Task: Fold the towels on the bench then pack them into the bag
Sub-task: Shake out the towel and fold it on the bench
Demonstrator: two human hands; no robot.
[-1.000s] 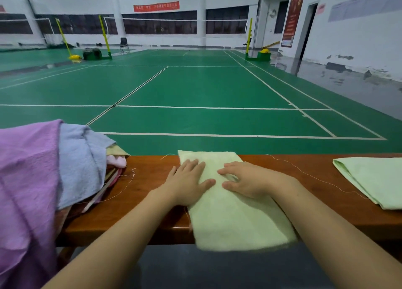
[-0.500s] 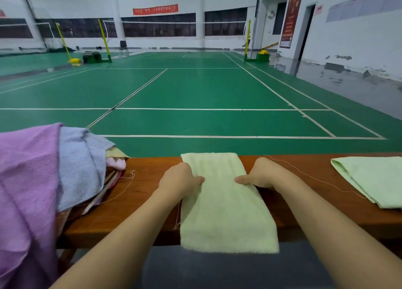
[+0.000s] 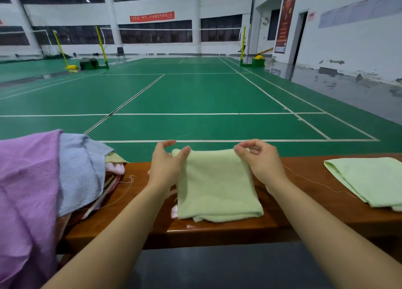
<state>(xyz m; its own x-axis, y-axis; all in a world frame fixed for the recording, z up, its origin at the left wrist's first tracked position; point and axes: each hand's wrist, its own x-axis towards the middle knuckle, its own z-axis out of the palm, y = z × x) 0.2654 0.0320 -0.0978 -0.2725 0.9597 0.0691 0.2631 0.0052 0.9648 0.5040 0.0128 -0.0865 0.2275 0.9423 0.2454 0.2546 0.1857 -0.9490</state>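
Left hand [image 3: 167, 167] and right hand [image 3: 260, 162] each pinching a top corner of the folded light green towel [image 3: 217, 186], lying between them on the wooden bench [image 3: 282, 219].

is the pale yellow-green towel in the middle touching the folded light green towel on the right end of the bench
Apart. The head view shows bare brown wooden bench between the pale yellow-green towel and the folded light green towel.

The pale green towel [image 3: 217, 186] at centre frame, earlier flat and overhanging the bench [image 3: 304, 219], is now doubled. My left hand [image 3: 167, 169] and right hand [image 3: 261, 165] now pinch its far corners.
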